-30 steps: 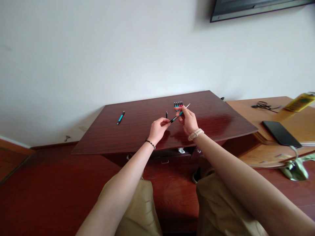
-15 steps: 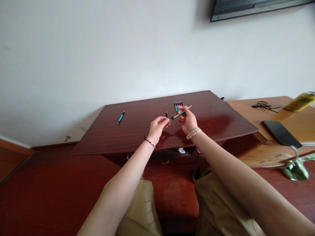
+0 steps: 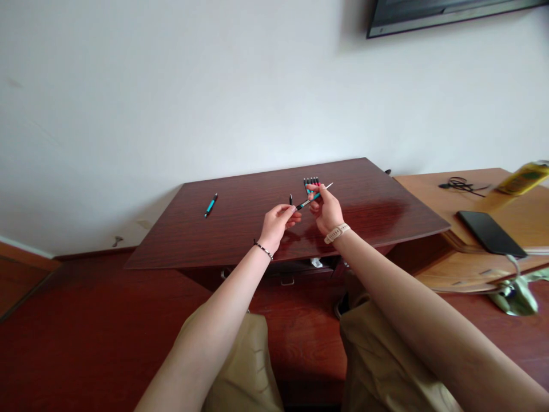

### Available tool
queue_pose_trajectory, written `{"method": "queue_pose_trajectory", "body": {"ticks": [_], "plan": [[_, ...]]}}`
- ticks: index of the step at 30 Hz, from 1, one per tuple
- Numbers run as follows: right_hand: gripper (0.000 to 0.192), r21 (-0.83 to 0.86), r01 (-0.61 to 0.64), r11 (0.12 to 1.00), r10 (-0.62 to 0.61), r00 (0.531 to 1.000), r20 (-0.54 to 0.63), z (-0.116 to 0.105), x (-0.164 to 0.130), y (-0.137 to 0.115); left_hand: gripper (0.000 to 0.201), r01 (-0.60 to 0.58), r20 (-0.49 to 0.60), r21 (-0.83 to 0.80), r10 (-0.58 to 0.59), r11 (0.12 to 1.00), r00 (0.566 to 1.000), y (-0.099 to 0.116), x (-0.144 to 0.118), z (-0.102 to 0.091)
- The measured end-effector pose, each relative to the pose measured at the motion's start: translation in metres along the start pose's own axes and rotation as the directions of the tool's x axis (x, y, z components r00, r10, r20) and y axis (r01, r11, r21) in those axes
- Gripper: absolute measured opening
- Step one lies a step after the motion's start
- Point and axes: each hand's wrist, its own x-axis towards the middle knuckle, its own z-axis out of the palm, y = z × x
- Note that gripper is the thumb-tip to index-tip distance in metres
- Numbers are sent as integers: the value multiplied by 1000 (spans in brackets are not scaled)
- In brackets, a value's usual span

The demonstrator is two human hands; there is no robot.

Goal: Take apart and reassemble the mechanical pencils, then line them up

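The right hand (image 3: 328,209) holds a teal pen (image 3: 309,200) in a pinching grip above the table (image 3: 240,229). The pen's long axis runs from 8 to 2 o'clock. The left hand (image 3: 277,222) pinches a small dark piece at the pen's 8 o'clock end.

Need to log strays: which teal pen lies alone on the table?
The teal pen far left on the dark table, apart from the row behind the right hand.

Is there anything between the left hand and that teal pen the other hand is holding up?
Nothing visible. The right hand holds the teal pen above the dark table, and the left hand has its fingertips right at the pen's lower dark end. The row of pens lies behind, out of the way.
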Motion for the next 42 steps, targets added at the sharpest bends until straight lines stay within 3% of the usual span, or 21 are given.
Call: {"method": "queue_pose_trajectory", "body": {"ticks": [21, 31, 42], "plan": [[33, 59, -49, 997, 50, 998, -23, 4, -5, 8, 31, -31, -10, -10, 31, 999, 999, -8, 8, -6], [32, 99, -6, 995, 11, 999, -51, 1, 0, 8, 27, 3, 5, -20, -3, 1000, 1000, -8, 9, -2], [36, 34, -8, 999, 10, 999, -40, 6, -5, 7, 27, 22, 12, -85, -21, 996, 1000, -4, 7, -3]]}}
